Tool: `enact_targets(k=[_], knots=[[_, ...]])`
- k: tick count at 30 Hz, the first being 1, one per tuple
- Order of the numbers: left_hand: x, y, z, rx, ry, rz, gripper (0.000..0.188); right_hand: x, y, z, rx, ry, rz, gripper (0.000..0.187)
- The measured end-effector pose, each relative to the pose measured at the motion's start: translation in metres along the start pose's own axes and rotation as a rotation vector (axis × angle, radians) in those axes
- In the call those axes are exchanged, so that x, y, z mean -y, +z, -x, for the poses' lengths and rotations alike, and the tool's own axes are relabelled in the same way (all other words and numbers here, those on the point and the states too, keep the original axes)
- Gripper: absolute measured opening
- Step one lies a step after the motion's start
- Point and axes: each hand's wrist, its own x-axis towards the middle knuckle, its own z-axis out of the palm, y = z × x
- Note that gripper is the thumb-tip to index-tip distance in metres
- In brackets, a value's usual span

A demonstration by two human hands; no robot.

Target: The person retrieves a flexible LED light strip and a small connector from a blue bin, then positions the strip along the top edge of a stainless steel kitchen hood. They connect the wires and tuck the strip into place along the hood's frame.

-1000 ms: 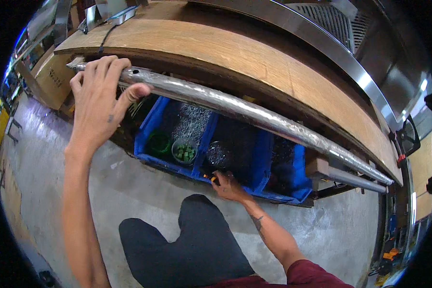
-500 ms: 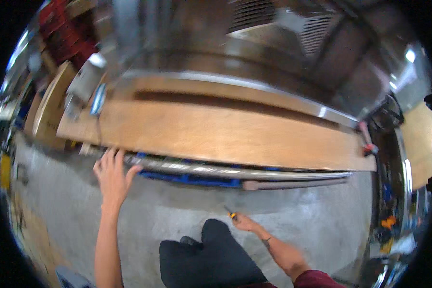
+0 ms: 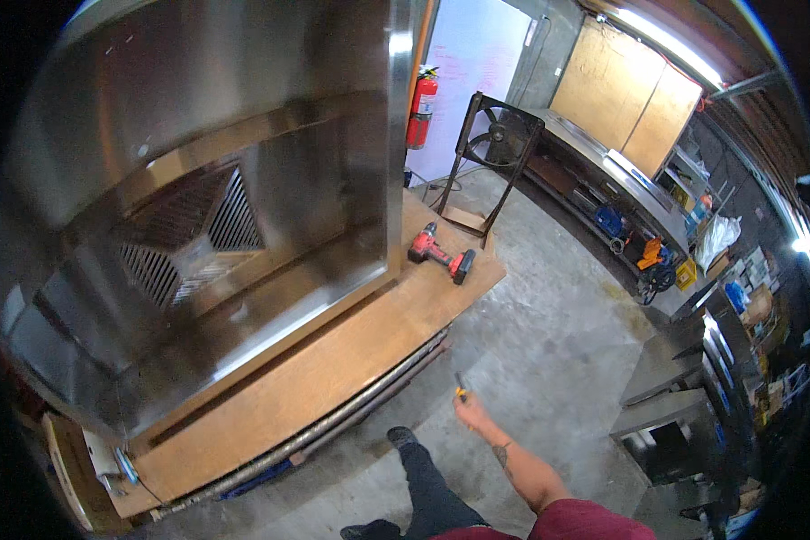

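Note:
My right hand (image 3: 468,413) is closed around the yellow handle of a screwdriver (image 3: 460,389), whose dark, thin shaft points up and away over the concrete floor. My left hand is out of view. Left of the right hand runs a long plywood board (image 3: 333,364), with a large stainless steel hood (image 3: 324,193) standing on it. Slatted vents show inside the hood. At the board's right end lies a red and black cordless drill (image 3: 438,255). A small blue and white object (image 3: 127,465) is near the board's lower left end.
Metal pipes (image 3: 333,417) run along the board's near edge. Beyond it stand a black framed fan (image 3: 498,137) and a red fire extinguisher (image 3: 422,110) by a whiteboard (image 3: 466,81). A workbench (image 3: 603,166) lines the back wall, and steel cabinets (image 3: 670,432) stand at right.
The view has swung to the right, bringing the fan, drill and workbench into sight. My left hand, earlier by the board's edge, has left the picture. The right hand keeps the screwdriver.

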Motion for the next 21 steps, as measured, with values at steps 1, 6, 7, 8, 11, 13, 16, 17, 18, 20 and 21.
enact_targets(k=[1, 6, 7, 8, 11, 13, 16, 17, 18, 20, 21], knots=[[-0.005, 0.011, 0.016, -0.097, 0.208, -0.141, 0.061, 0.000, -0.013, -0.044, -0.063, 0.009, -0.046, 0.045], [-0.173, 0.029, 0.000, 0.034, 0.159, 0.138, 0.056, 0.064, -0.105, -0.236, -0.280, 0.022, -0.021, 0.056], [-0.212, 0.023, -0.017, 0.069, 0.112, 0.199, 0.056, 0.072, -0.112, -0.273, -0.289, 0.017, -0.043, 0.059], [-0.247, 0.017, -0.031, 0.089, 0.073, 0.252, 0.056, 0.078, -0.120, -0.307, -0.299, 0.018, -0.062, 0.062], [-0.330, 0.002, -0.076, 0.147, 0.029, 0.352, 0.056, 0.089, -0.135, -0.384, -0.205, 0.041, -0.032, 0.074], [-0.367, -0.009, -0.092, 0.165, 0.000, 0.398, 0.056, 0.106, -0.127, -0.405, -0.266, -0.032, 0.047, 0.083], [-0.399, -0.022, -0.101, 0.187, -0.027, 0.434, 0.056, 0.119, -0.119, -0.412, -0.210, -0.088, 0.190, 0.095], [-0.407, -0.024, -0.106, 0.194, -0.028, 0.447, 0.055, 0.121, -0.121, -0.416, -0.176, -0.102, 0.243, 0.099], [-0.413, -0.026, -0.108, 0.203, -0.034, 0.454, 0.055, 0.122, -0.124, -0.417, -0.161, -0.114, 0.249, 0.098], [-0.421, -0.030, -0.110, 0.219, -0.041, 0.460, 0.055, 0.115, -0.129, -0.416, -0.137, -0.136, 0.258, 0.096], [-0.424, -0.031, -0.111, 0.225, -0.047, 0.466, 0.055, 0.111, -0.131, -0.418, -0.134, -0.144, 0.220, 0.091]])
